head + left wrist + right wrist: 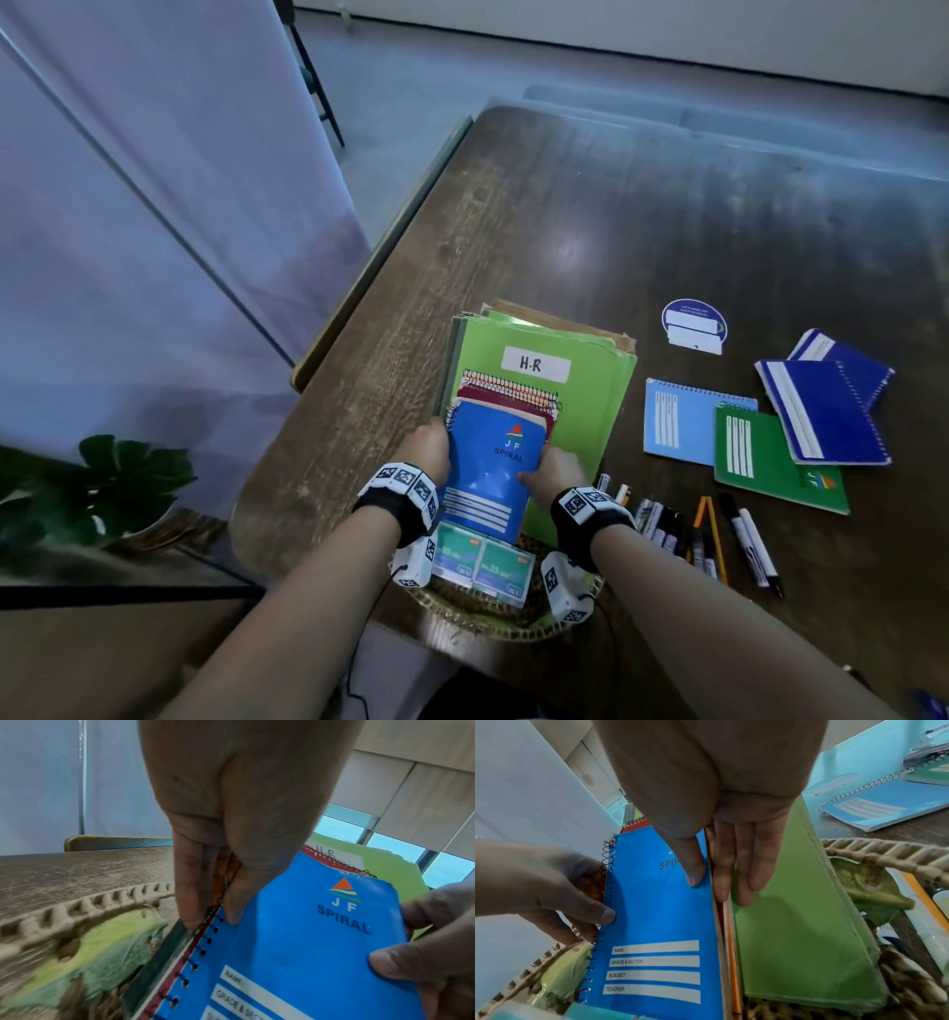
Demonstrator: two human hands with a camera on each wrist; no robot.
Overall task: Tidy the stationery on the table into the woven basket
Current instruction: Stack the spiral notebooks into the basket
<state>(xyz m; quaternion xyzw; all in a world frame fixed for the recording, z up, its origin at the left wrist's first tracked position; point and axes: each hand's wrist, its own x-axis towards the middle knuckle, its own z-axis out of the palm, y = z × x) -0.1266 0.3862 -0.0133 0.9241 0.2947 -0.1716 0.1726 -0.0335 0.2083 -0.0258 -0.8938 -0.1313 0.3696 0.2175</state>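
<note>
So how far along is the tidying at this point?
Partly done. Green folders and small boxes already sit in the woven basket. Left hand and right hand hold a stack of spiral notebooks over it. Four notebooks, the pens and a round card remain on the table.

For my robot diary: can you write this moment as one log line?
step: stacking notebooks in woven basket | left hand: grips blue spiral notebook | right hand: pinches its other edge | still on table: pens
</note>
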